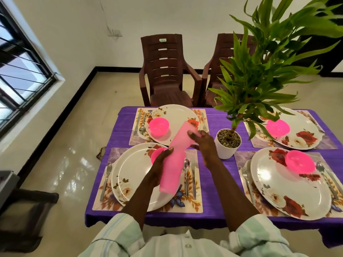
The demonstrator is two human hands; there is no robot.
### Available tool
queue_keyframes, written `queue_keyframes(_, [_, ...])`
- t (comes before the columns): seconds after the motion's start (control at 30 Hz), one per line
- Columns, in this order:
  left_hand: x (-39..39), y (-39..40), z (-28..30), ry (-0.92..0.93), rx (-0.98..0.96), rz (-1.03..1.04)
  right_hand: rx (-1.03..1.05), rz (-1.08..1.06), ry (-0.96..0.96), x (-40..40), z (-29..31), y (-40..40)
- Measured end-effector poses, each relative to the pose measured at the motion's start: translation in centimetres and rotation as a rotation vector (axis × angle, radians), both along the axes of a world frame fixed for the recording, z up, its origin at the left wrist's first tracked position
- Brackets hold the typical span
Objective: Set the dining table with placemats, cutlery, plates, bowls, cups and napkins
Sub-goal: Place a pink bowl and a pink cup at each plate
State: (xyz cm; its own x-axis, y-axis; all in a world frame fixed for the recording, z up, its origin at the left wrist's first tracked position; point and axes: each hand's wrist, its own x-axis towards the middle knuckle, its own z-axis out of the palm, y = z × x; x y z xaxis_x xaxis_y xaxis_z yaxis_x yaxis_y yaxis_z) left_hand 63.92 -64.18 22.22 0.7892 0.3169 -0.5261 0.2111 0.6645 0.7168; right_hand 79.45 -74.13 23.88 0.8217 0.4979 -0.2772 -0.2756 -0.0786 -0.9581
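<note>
Stack of pink cups (173,156) held above the near-left place setting, long axis slanting from low and close to the body up and away toward the far right. Left hand (161,164) wrapped round the lower half of the stack, fingers curled on its side; right hand (202,143) gripping the upper end, fingertips pinched at the topmost cup's rim, likely about to draw one cup off. Both hands clamped on the same stack, set apart along its length. Right hand nearer the far setting and the plant pot (228,143), which sits just to its right; leaves overhanging that side, so little free room there. Beneath the left hand, a plate (133,173) with a pink bowl (156,154) on it, partly hidden by the stack. Spoon (186,175) and knife (193,179) lying just right of the stack's lower end on the placemat (193,203), fork (106,180) well to the left of the left hand. Four settings on the bench (219,123) already carrying plates, bowls and cutlery; no cup standing yet and no napkins seen. Open purple strip between the two left placemats and beyond the right hand seemingly the easiest landing spot. Bench edge near the body, under the forearms.
</note>
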Motion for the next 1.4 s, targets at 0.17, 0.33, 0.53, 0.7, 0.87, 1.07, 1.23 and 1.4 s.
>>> queue_keyframes(0.17, [-1.5,1.5,-0.6,-0.021,-0.093,0.196,-0.258,-0.064,-0.403,0.8,-0.1,2.0])
queue_keyframes(0.33, [-1.9,2.8,-0.5,0.085,-0.004,0.279,-0.414,0.04,-0.568,-0.3,-3.4,3.1])
queue_keyframes(0.53, [-2.1,3.0,0.0,-0.078,-0.091,0.319,-0.469,0.079,-0.554,-1.8,-5.9,2.6])
queue_keyframes(0.7, [-2.5,3.4,-1.0,-0.092,-0.13,0.307,-0.451,0.068,-0.527,-2.1,-7.3,2.6])
queue_keyframes(0.87, [-2.6,3.2,-1.2,0.0,-0.034,0.387,-0.459,0.091,-0.517,-2.4,-7.6,2.8])
queue_keyframes(1.07, [-2.6,3.2,-1.1,0.033,-0.03,0.309,-0.459,0.114,-0.532,-2.4,-7.7,2.7])
queue_keyframes(1.23, [-2.7,3.2,-1.2,0.079,0.012,0.239,-0.487,0.132,-0.539,-2.4,-7.3,2.7])
queue_keyframes(1.4, [-2.6,3.2,-1.6,-0.145,-0.07,0.263,-0.518,0.167,-0.561,-2.7,-7.0,2.4])
